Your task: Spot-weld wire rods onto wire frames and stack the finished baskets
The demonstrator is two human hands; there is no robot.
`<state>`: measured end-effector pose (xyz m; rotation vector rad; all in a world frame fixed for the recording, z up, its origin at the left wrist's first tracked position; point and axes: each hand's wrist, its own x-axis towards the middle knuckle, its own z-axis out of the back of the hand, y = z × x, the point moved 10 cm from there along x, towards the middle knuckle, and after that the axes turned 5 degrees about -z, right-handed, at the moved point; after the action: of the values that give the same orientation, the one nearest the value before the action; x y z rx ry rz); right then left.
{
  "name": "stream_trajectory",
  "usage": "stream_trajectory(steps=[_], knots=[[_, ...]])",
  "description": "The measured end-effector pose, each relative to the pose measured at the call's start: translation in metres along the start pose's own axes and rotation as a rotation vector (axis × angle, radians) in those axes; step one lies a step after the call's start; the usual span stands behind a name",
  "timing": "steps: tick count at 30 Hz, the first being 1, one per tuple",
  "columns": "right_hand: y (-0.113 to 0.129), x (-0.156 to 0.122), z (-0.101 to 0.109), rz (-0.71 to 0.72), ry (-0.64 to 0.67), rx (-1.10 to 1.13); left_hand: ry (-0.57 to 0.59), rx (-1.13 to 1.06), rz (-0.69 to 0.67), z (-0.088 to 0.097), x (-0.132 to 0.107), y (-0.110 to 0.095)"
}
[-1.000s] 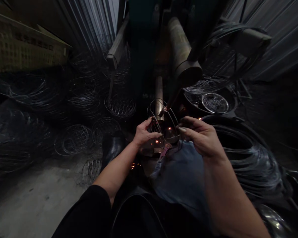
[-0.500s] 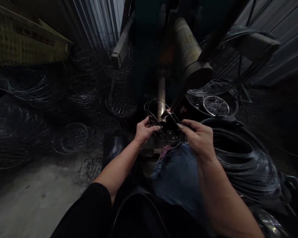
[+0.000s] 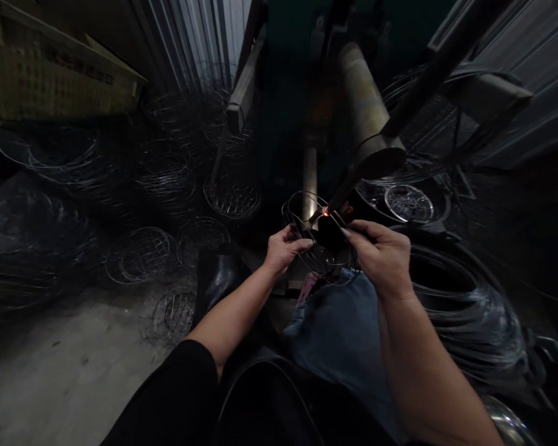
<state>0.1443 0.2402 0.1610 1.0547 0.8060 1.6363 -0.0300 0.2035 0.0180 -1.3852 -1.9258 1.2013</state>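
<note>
My left hand (image 3: 286,249) pinches the left side of a round wire frame (image 3: 317,264) made of thin metal rings. On the other side my right hand (image 3: 376,251) grips the frame's wire between thumb and fingers. The frame's upper part sits at the tips of a welding machine, where a small orange glow (image 3: 325,212) shows. A brass-coloured lower rod (image 3: 310,179) and a dark slanting upper arm (image 3: 341,195) meet at that spot. How the wires cross inside the frame is too dark to make out.
Stacks of wire racks (image 3: 162,173) stand to the left, with more wire rings (image 3: 139,254) on the floor. A large wire coil (image 3: 465,310) lies at right, below a dark tub (image 3: 441,207). The machine's thick cylinder (image 3: 365,93) juts forward above. A yellow crate (image 3: 65,80) is at upper left.
A bright orange glow has appeared where the machine's tips meet the wire. The whole view has shifted slightly; both hands keep their hold on the frame.
</note>
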Motion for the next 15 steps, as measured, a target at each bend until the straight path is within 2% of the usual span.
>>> stream_trajectory(steps=[7, 10, 13, 15], knots=[[-0.003, 0.006, -0.003, -0.034, 0.003, -0.002, -0.017, 0.022, -0.005, 0.000, 0.000, -0.005], [-0.006, 0.003, 0.000, -0.082, 0.027, 0.030, -0.015, 0.097, -0.035, 0.005, -0.008, -0.011], [-0.009, -0.032, 0.009, -0.112, 0.054, -0.005, -0.018, 0.191, -0.070, 0.018, -0.033, -0.014], [-0.003, -0.076, 0.030, -0.063, -0.070, -0.105, 0.005, 0.316, -0.097, 0.025, -0.056, -0.014]])
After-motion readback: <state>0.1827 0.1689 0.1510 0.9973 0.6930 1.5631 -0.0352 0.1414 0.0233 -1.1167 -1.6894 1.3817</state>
